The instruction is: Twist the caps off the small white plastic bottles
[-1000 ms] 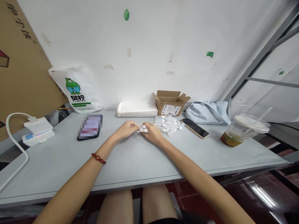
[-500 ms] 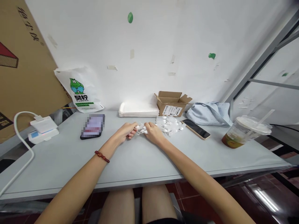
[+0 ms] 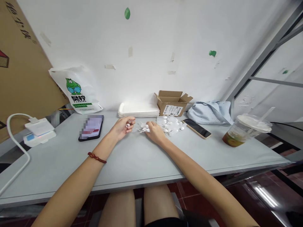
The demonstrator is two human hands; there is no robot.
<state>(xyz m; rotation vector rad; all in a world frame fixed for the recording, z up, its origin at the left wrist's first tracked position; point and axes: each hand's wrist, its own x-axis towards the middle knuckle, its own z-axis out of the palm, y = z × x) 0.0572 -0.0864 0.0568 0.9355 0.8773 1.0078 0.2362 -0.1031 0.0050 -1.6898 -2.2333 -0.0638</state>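
Note:
My left hand (image 3: 121, 127) is lifted a little off the grey table (image 3: 132, 164), fingers curled around a small white plastic piece (image 3: 128, 125). My right hand (image 3: 154, 131) rests on the table and pinches a small clear bag of white pieces (image 3: 143, 127). A heap of similar small clear bags (image 3: 170, 124) lies just right of my right hand. The two hands are a short gap apart.
A stack of white trays (image 3: 138, 110) and an open cardboard box (image 3: 172, 103) stand at the wall. A dark phone (image 3: 91, 127) lies left, another phone (image 3: 196, 128) right. A lidded drink cup (image 3: 247, 130), blue cloth (image 3: 210, 112), printed bag (image 3: 77, 91) and white charger (image 3: 39, 130) are around.
My hands were together on one small bag; now the left hand has pulled away to the left and up with a small white piece. The right hand stays with the bag.

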